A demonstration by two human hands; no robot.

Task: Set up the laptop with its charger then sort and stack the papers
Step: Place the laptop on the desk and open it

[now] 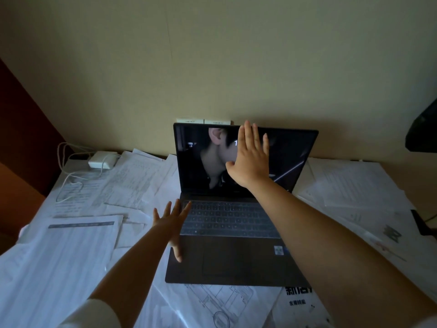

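Note:
A dark laptop (236, 256) stands open in the middle of the desk, its screen (196, 166) lit with a dim picture. My right hand (250, 159) is spread flat against the screen, fingertips at the lid's top edge. My left hand (172, 223) is spread at the left edge of the keyboard, thumb on the palm rest. A white charger brick (101, 160) with its looped white cable (68, 185) lies at the back left on the papers. Loose printed papers (71, 245) cover the desk all around the laptop.
A beige wall rises right behind the desk, with two white wall sockets (203, 121) just above the lid. Dark wooden furniture (23, 138) borders the left side. A black object (423, 129) hangs at the right edge, and another dark item (423, 223) lies on the papers.

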